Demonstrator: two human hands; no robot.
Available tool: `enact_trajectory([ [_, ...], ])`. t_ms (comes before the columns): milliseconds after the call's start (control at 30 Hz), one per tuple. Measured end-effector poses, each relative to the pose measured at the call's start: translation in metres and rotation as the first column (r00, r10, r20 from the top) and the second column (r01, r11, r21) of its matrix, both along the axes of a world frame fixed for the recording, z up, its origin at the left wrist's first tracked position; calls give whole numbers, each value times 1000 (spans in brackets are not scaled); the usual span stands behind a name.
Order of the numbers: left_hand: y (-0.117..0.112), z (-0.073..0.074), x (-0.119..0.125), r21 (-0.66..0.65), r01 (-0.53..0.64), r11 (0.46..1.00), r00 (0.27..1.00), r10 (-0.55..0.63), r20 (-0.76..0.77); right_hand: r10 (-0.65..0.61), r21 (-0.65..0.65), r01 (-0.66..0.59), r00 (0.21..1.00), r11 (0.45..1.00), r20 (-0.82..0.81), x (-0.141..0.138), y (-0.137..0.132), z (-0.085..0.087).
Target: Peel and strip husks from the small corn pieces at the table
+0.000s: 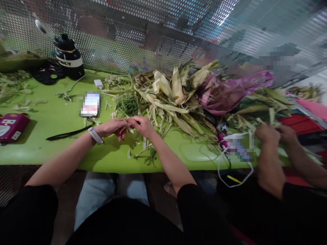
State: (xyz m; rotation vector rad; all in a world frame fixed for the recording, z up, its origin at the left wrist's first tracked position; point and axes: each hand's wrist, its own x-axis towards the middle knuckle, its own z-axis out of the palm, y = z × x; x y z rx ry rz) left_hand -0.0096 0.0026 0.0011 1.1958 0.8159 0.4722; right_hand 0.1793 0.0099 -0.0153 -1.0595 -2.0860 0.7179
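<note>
Strands (127,104) heaped mid-frame lie, perhaps for easy reach, beyond left hand (113,128) and right hand (144,126), fingertips meeting (whether grasping anything, one cannot tell).

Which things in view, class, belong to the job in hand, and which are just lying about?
Likely the job's, near the left hand and right hand:
green strips
husk leaves

Apparently just lying about:
phone
dark bottle
white charger
black strap
magenta socket box

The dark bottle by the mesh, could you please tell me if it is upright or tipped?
Upright: the dark bottle has its cap on top, base on the green table.
</note>
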Motion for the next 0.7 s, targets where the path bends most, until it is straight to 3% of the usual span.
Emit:
enact_trajectory([
  [133,0,2,0,49,-52,997,999,53,-3,-8,-73,-1,993,997,-117,-4,0,1],
  [333,-3,4,2,162,-34,986,999,28,41,-42,-366,-98,934,925,-355,-6,3,-5],
  [467,-1,2,2,182,-43,982,998,35,45,-84,-364,-91,895,927,-438,-8,1,-6],
  [700,-4,7,1,188,-24,982,1000,22,9,-167,-324,16,882,946,-442,-9,-6,0],
])
